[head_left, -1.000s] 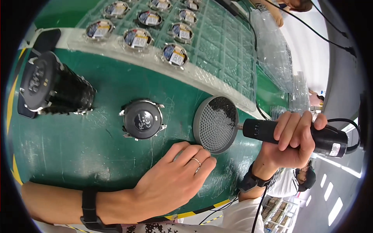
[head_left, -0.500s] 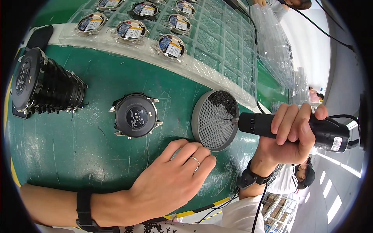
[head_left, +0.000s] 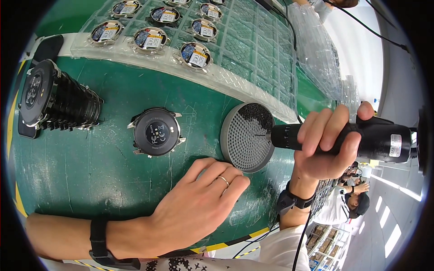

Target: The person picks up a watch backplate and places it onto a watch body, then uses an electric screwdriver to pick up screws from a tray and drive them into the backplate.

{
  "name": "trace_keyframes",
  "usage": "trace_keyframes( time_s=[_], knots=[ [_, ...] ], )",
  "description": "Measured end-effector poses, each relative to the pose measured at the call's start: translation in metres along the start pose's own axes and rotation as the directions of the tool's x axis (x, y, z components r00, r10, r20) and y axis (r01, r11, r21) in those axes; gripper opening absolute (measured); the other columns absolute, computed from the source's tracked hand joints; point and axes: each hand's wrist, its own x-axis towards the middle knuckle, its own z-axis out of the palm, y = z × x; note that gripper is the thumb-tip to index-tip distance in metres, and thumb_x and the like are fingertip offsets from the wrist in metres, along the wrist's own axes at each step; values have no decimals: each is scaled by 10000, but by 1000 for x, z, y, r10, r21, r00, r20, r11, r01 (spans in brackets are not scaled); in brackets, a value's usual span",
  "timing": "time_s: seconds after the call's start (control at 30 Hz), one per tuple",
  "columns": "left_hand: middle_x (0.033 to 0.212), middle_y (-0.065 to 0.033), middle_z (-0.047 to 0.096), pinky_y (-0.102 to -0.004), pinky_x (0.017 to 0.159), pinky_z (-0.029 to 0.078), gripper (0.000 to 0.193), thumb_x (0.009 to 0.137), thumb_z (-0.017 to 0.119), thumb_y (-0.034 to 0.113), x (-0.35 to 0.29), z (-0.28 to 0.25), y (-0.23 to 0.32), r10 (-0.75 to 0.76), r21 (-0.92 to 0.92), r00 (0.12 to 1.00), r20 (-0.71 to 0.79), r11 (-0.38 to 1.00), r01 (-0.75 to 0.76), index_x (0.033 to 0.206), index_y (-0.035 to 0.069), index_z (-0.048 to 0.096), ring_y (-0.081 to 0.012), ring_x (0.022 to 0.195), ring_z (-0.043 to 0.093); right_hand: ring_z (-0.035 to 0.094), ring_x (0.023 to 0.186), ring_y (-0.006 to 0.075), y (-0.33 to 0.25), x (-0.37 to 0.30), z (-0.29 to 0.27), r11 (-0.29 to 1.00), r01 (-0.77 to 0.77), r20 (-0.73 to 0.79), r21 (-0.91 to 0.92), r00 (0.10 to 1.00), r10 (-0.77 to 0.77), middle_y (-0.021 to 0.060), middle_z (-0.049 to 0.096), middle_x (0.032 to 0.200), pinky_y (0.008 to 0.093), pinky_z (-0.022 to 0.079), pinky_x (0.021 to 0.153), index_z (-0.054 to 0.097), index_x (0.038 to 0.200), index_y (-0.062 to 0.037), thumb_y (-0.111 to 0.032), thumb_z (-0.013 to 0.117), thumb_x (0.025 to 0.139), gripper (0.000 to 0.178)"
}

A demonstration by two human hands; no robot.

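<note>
A black electric screwdriver [head_left: 332, 139] is gripped in my right hand [head_left: 330, 149]. Its thin bit reaches over a round grey screw tray [head_left: 244, 147], whose perforated face has small dark screws [head_left: 257, 114] heaped along the far edge. My left hand [head_left: 203, 198], wearing a ring, lies on the table with curled fingers against or right beside the tray's near rim; its fingertips are hidden. Left of the tray, a round smart watch body [head_left: 157, 132] lies back side up, without a strap. Farther left stands a stack of similar black watch bodies [head_left: 63, 99].
A clear compartment tray [head_left: 244, 49] at the back holds several opened watch cases [head_left: 195, 55]. A dark phone-like slab [head_left: 47, 47] lies at the far left. More clear plastic trays [head_left: 312, 36] are stacked to the right. Another person [head_left: 343, 205] is at lower right.
The view has shifted slightly. My right hand's fingers have changed position on the screwdriver, and its body sits a little more level, with the bit still over the tray. My left hand barely moved.
</note>
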Motion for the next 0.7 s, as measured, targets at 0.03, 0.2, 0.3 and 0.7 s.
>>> trace_keyframes(
  time_s=[0.03, 0.2, 0.3, 0.7],
  knots=[
    [1153, -50, 622, -436, 1002, 420, 480, 757, 789, 92, -1, 0, 0, -1, 5, 1000, 0, 1000, 1, 1173, 58, 552, -273, 1123, 567, 421, 428, 126, -3, -3, 0, 998, -54, -34, 29, 998, 55, 12, 457, 664, 314, 433, 460, 415, 1260, -107, -141, 552, 1022, 277],
    [1150, -45, 625, -433, 1001, 418, 478, 760, 790, 99, 1, 2, 2, 13, 11, 1000, 3, 1000, -13, 1171, 64, 548, -273, 1119, 568, 367, 407, 103, -11, -3, 1, 996, -73, -20, -56, 997, 72, -4, 418, 631, 276, 383, 417, 428, 1143, -97, -58, 488, 992, 167],
    [1148, -44, 625, -434, 1004, 418, 478, 762, 789, 100, 0, 1, 4, 7, 21, 1000, 0, 1000, -7, 1171, 65, 545, -273, 1120, 567, 382, 394, 122, -15, -6, 5, 995, -77, -39, -57, 996, 75, 16, 440, 635, 313, 399, 395, 393, 1125, -115, -22, 501, 973, 209],
    [1138, -95, 625, -471, 1051, 406, 696, 723, 821, 109, -2, -5, 3, -65, -83, 997, -47, 995, 61, 1331, 10, 498, -317, 1146, 553, 444, 384, 112, -94, -3, -5, 966, 246, -173, 85, 958, -229, 13, 473, 587, 266, 436, 372, 437, 1127, -12, 20, 541, 903, 249]
  ],
)
